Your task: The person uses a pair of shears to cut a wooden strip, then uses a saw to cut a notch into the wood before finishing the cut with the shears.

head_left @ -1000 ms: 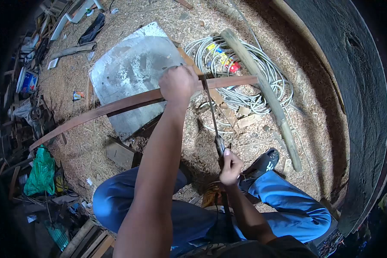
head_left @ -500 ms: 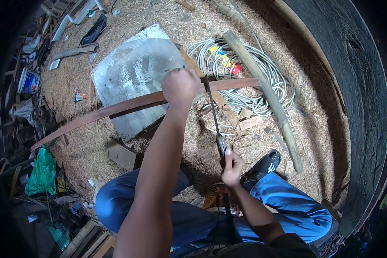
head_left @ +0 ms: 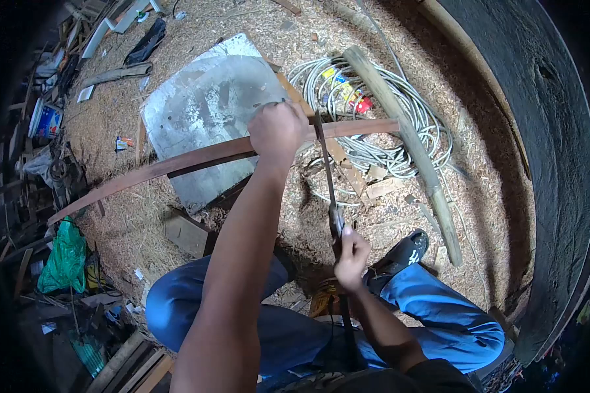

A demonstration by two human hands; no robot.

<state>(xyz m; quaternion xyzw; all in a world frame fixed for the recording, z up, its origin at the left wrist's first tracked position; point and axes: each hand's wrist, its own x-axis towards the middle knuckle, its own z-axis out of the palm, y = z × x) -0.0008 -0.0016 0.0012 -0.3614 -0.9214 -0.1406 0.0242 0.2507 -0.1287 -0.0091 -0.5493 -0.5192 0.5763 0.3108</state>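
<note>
My left hand [head_left: 278, 130] is closed around a long reddish-brown wooden board [head_left: 157, 169], pressing down on its upper face. The board lies crosswise over a grey, worn metal-topped slab [head_left: 210, 98]. In my right hand [head_left: 352, 259] is the handle of a saw [head_left: 328, 173]. Its narrow, dark blade is seen almost edge-on and crosses the board just right of my left hand. The teeth cannot be made out from here.
A coil of grey cable [head_left: 390, 150] lies under the board's right end, with a thick wooden pole [head_left: 406, 141] across it. A dark curved wall [head_left: 537, 150] stands at right. Scrap and a green plastic bag [head_left: 64, 259] lie at left. Wood shavings cover the floor.
My right hand has shifted slightly down and left with the saw. The left hand still presses the board, and the view has moved a little.
</note>
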